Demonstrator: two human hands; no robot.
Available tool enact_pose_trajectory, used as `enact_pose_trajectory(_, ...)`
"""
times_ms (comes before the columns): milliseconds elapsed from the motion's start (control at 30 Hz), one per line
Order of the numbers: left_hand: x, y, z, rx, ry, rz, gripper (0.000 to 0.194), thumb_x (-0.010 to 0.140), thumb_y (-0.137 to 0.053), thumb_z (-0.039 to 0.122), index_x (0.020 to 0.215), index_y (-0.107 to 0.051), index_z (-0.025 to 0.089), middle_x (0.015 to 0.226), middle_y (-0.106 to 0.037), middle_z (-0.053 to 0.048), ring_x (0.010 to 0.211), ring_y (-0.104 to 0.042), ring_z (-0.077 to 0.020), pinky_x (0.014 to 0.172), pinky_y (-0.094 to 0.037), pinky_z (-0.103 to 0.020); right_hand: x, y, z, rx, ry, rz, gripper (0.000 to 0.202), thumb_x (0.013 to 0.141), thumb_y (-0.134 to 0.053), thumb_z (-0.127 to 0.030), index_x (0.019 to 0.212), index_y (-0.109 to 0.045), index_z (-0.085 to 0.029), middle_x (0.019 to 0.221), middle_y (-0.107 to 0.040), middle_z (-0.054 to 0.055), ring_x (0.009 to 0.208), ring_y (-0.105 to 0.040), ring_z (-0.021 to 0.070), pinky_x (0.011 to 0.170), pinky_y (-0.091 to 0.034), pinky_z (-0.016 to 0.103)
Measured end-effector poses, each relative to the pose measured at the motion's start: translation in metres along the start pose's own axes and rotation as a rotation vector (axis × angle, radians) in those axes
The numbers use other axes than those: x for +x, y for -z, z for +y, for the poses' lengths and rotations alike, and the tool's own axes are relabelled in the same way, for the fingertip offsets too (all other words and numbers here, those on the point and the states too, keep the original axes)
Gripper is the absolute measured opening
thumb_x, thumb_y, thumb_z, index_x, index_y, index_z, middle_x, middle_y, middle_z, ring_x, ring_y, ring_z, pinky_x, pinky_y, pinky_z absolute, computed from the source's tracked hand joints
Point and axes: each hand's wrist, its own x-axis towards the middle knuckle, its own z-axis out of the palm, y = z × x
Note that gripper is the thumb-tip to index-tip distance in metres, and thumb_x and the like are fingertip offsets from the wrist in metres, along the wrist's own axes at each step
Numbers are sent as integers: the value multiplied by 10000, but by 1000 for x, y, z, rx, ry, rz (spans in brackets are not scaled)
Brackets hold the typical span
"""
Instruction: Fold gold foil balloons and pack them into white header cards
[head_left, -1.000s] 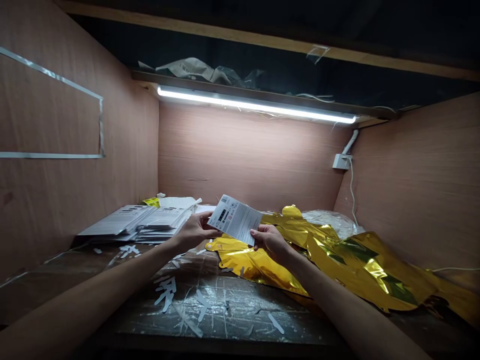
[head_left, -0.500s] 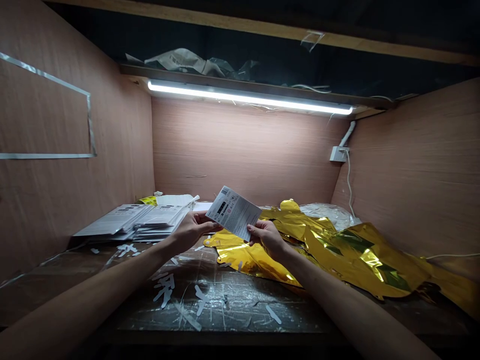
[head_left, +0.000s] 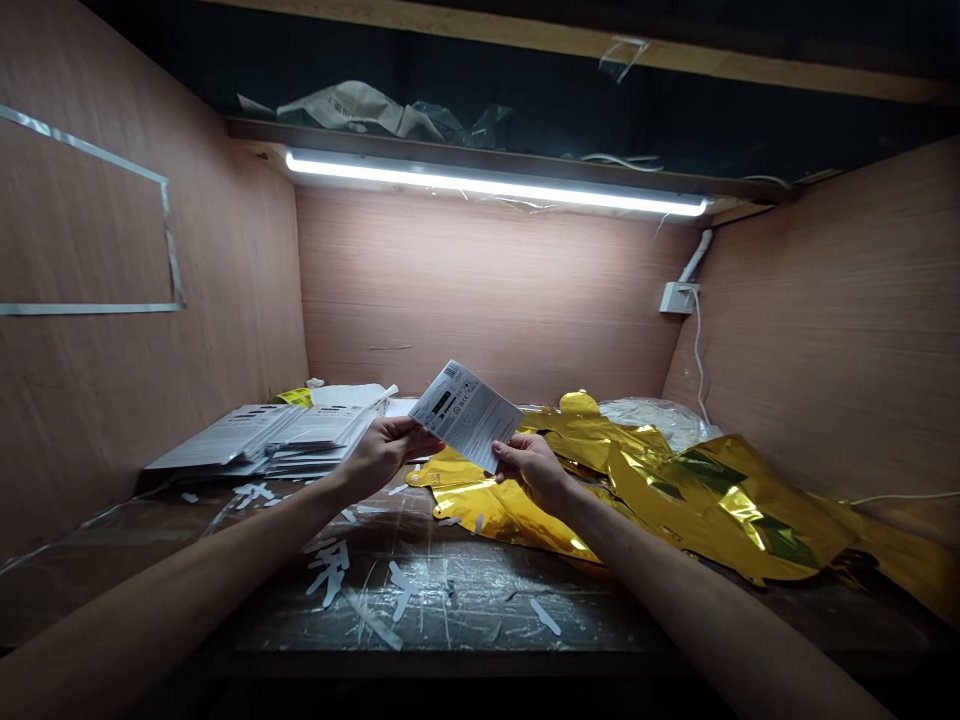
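A printed card packet (head_left: 469, 415), covered in small text with a barcode at its top corner, is tilted in the air between my two hands. My left hand (head_left: 390, 448) grips its left edge, the fingers partly behind it. The lower right corner is pinched by my right hand (head_left: 531, 464), thumb on the front face. Below and to the right of the packet lie flat gold foil balloons (head_left: 675, 485), spread in an overlapping heap. Stacks of similar printed packets (head_left: 225, 438) lie on the left of the table, beyond my left forearm.
Small white paper scraps (head_left: 330, 572) are scattered over the plastic-covered table (head_left: 495, 610). Clear plastic bags (head_left: 660, 420) lie behind the foil. Wooden walls enclose three sides, with a tube light (head_left: 495, 183) under the shelf and a white cable (head_left: 699, 350) at right.
The packet stays in both hands, its face tipped slightly differently. My view has shifted a little, so the whole scene sits slightly higher in the picture.
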Motion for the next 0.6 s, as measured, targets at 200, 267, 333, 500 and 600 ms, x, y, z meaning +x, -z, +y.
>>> enact_pose_trajectory(200, 0, -1, 5, 56, 11, 3, 369, 770, -864, 388, 1031, -797, 135, 1090, -781, -129, 997, -748, -281, 1023, -563, -484, -2, -1, 0, 27, -11, 11, 384, 654, -911, -420, 719, -663, -134, 692, -690, 65, 567, -627, 133, 493, -522, 228)
enact_pose_trajectory(267, -2, -5, 6, 81, 5, 8, 357, 792, -840, 375, 1049, -795, 130, 1098, -780, -134, 1003, -748, -285, 1021, -564, -477, -2, -3, 1, 23, -10, 9, 391, 660, -908, -432, 725, -667, -131, 691, -691, 68, 563, -629, 132, 501, -529, 231)
enact_pose_trajectory(333, -3, -8, 6, 104, -10, 58, 322, 807, -811, 352, 1026, -796, 117, 1049, -790, -136, 958, -760, -282, 996, -577, -466, -2, -4, 3, 13, -4, 0, 407, 659, -906, -452, 723, -672, -126, 669, -684, 64, 549, -623, 131, 509, -536, 239)
enact_pose_trajectory(500, -6, -3, 12, 148, 38, 39, 217, 773, -789, 251, 930, -799, 101, 939, -800, -135, 838, -766, -241, 862, -617, -388, 0, 4, 0, -17, 5, -31, 437, 622, -918, -474, 701, -687, -112, 618, -665, 45, 503, -596, 115, 487, -525, 229)
enact_pose_trajectory(600, -6, 9, 23, 161, 176, -232, 325, 670, -828, 187, 978, -798, 88, 956, -796, -154, 870, -759, -256, 845, -612, -375, 0, 19, -10, -112, 2, -106, 399, 643, -904, -437, 762, -718, -105, 615, -668, 35, 484, -602, 119, 462, -514, 229)
